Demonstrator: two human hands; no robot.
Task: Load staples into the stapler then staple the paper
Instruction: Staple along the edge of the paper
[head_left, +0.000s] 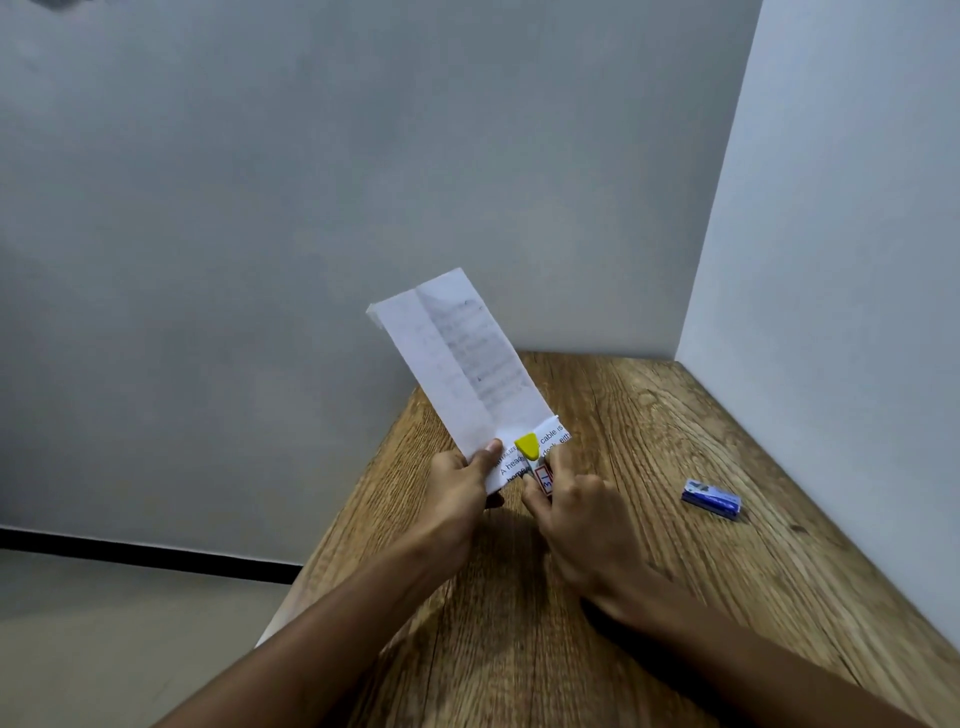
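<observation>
Clearly stapling is in hand: the left hand (462, 480) pinches the folded paper (457, 364) upright, while the right hand (576, 506) grips the yellow-tipped stapler (531, 451) over its lower edge. Next, judging so, a firm squeeze.

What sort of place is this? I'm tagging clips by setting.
Probably a plain indoor room corner: a wood-grain table pushed against bare grey-white walls, with a black skirting strip above a pale floor.

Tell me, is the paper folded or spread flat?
Folded. The paper shows a lengthwise crease, and its bottom edge is turned up as a printed flap under the stapler.
</observation>
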